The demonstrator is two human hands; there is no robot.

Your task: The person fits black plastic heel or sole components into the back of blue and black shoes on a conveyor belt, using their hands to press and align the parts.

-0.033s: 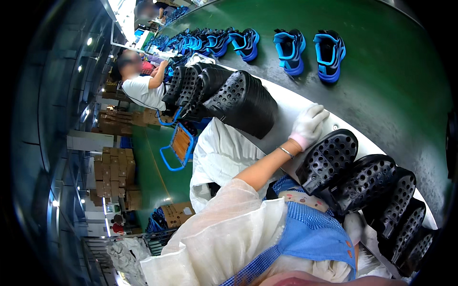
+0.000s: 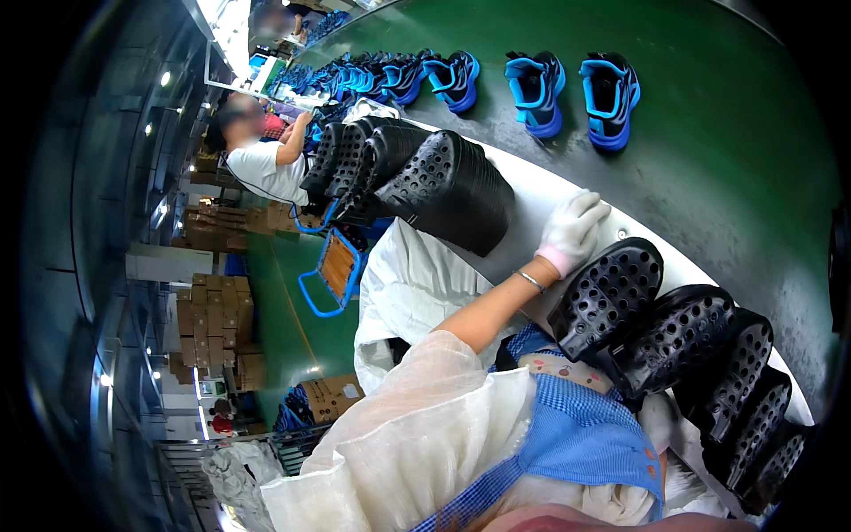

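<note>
My left hand (image 2: 573,233), in a white glove, rests on the white ledge (image 2: 534,197) with its fingers stretched out and nothing held. It lies between two groups of stacked black sole-shaped pieces with round holes. The nearer stack on the left (image 2: 454,191) stands apart from the hand; the closest stack on the right (image 2: 612,288) is just beside my wrist. My right hand (image 2: 657,420), also gloved, shows only partly behind the right-hand stacks (image 2: 678,341), and its fingers are hidden.
Blue-and-black shoes (image 2: 610,102) stand on the green work surface (image 2: 709,177) beyond the ledge, with a long row (image 2: 403,78) at the far left. Another person (image 2: 275,160) works there. A blue-framed chair (image 2: 335,270) and stacked cartons (image 2: 213,319) are on the left.
</note>
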